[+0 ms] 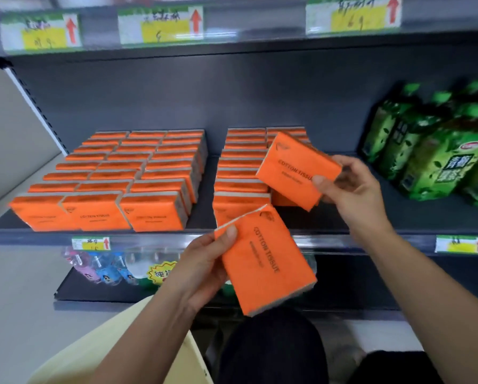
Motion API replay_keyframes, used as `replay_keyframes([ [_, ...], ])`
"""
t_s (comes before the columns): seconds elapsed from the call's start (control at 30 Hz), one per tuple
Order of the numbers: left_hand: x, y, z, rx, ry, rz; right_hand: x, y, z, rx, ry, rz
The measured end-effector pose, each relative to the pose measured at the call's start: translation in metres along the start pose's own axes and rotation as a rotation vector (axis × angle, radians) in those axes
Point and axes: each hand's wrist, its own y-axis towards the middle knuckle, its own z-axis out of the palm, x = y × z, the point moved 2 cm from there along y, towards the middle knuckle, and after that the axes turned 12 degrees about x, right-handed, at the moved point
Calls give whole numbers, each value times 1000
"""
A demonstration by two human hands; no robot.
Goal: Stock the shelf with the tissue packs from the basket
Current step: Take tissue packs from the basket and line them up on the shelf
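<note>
My left hand [202, 268] grips an orange tissue pack [265, 261] in front of the shelf's front edge, tilted, thumb on its top corner. My right hand [351, 187] holds a second orange tissue pack [296, 169] above the right block of packs, thumb on its face. The dark shelf [329, 220] carries several rows of orange packs on the left [116, 178] and a narrower right block [240, 173], with a short column behind the held pack. No basket is in view.
Green tea packages [437, 151] stand on the shelf's right side. Bare shelf lies between them and the right block. Price labels [91, 243] line the shelf edges. A lower shelf holds wrapped bottles [102, 268]. A grey wall is at left.
</note>
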Motion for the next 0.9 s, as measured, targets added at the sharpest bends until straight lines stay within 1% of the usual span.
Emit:
replay_keyframes([
  [0.07,1,9,12,-16,12,-76,-13,5,-19,-7,-51,20],
  [0.13,1,17,23,-39,45,-105,-25,8,-33,28,-134,49],
  [0.23,1,29,35,-37,111,-69,-40,14,-44,105,-223,107],
  [0.33,-1,37,41,-20,321,-21,-54,24,-49,176,-304,166],
  [0.37,-3,39,43,2,409,-9,-57,28,-49,193,-319,177],
  [0.43,-5,42,46,104,547,-16,-63,35,-50,199,-335,182],
  [0.53,-7,48,49,261,709,-76,-68,43,-49,185,-355,197],
  [0.6,-7,52,50,299,832,-91,-70,46,-48,195,-365,197],
  [0.63,-7,55,50,292,869,-85,-71,46,-47,199,-369,189],
  [0.73,-6,61,50,250,1005,-25,-75,45,-46,213,-348,175],
  [0.8,-7,64,52,209,1135,54,-76,47,-45,240,-302,161],
  [0.87,-8,67,57,162,1278,146,-77,50,-46,213,-176,191],
  [0.9,-10,69,60,157,1360,184,-78,52,-48,194,-202,198],
])
